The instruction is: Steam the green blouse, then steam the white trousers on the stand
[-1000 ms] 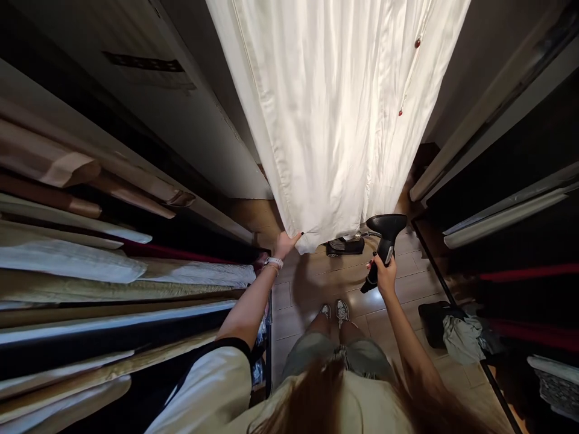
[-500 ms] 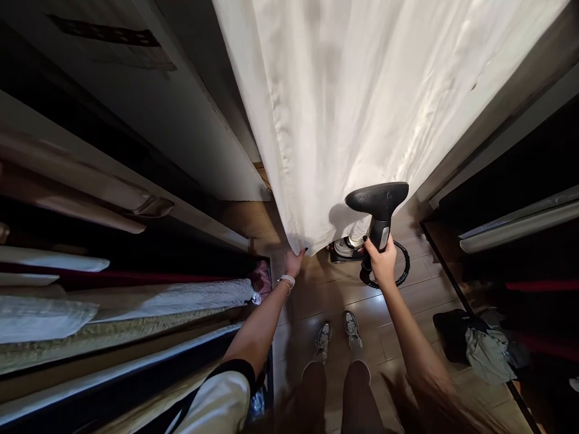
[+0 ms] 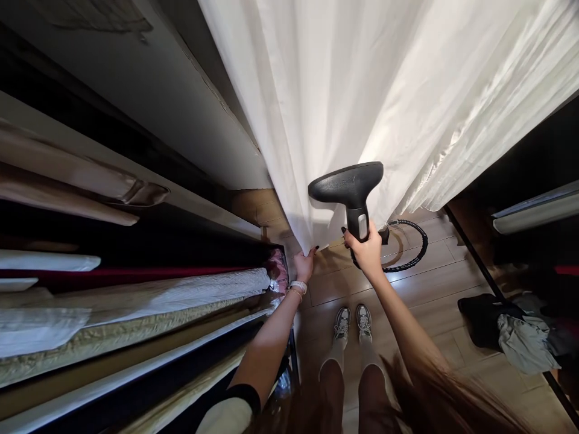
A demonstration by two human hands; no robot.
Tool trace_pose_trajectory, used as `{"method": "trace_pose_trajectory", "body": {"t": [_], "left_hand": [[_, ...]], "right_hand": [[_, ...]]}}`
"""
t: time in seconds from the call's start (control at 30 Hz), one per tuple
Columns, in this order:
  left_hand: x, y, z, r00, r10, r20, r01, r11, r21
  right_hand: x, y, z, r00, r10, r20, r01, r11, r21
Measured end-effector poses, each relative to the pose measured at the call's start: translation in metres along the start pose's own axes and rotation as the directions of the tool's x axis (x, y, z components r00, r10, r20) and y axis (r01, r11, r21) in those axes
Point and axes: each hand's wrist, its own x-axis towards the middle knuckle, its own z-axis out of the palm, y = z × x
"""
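A long white cloth (image 3: 335,108) hangs in front of me in soft folds. My left hand (image 3: 304,265) pinches its lower left corner and draws the edge down. In my right hand (image 3: 367,250) is a black garment steamer head (image 3: 348,184), gripped by its handle and held upright. Its wide head is at the lower part of the cloth; whether it touches the fabric I cannot tell. A black ribbed hose (image 3: 418,241) loops over the floor to the right of that hand.
Clothes (image 3: 181,295) hang in a close row along my left. A dark rail (image 3: 479,265) runs along the right, with a crumpled grey cloth (image 3: 527,340) and a black one beside it. My shoes (image 3: 353,322) stand on the wood-look floor (image 3: 416,301).
The steamer head has moved left and slightly up, nearer my left hand. The cloth spreads wider to the right. My left hand keeps its hold on the corner. The hose loop shows more.
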Motion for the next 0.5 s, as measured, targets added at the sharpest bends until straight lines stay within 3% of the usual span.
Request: {"method": "trace_pose_trajectory", "body": {"t": [0.2, 0.5], "left_hand": [[-0.020, -0.012, -0.008, 0.999, 0.014, 0.030, -0.011, 0.995, -0.102], [-0.026, -0.013, -0.020, 0.999, 0.006, 0.033, -0.002, 0.995, -0.101]], "right_hand": [[-0.007, 0.022, 0.009, 0.996, 0.089, 0.027, -0.087, 0.994, -0.060], [-0.046, 0.086, 0.010, 0.957, 0.281, 0.071, -0.272, 0.956, -0.108]]}}
